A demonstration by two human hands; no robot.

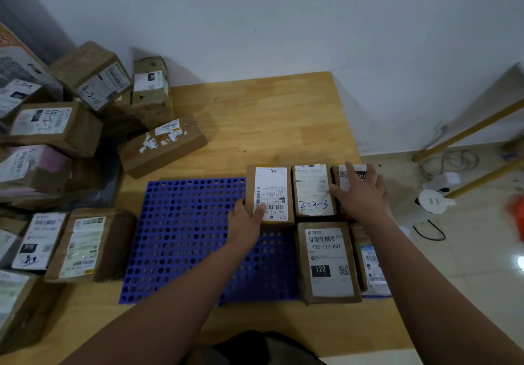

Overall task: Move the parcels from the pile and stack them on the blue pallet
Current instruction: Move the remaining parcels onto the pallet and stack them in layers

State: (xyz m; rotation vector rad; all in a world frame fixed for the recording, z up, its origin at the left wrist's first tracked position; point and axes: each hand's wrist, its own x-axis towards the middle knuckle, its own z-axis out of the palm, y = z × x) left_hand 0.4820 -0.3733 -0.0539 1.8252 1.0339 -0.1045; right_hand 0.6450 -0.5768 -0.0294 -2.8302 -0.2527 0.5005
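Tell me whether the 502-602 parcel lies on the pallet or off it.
On it: the parcel lies flat, label up, in the pallet far row, left hand gripping its near corner.

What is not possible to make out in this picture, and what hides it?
Head view:
- Far right parcel: the right hand covers most of its label.
- Near right parcel: the right forearm hides its right side.
- 502-602 parcel: print too small; the left hand covers a label corner.
- Pile parcels at left: blurred, cut off by the frame edge.
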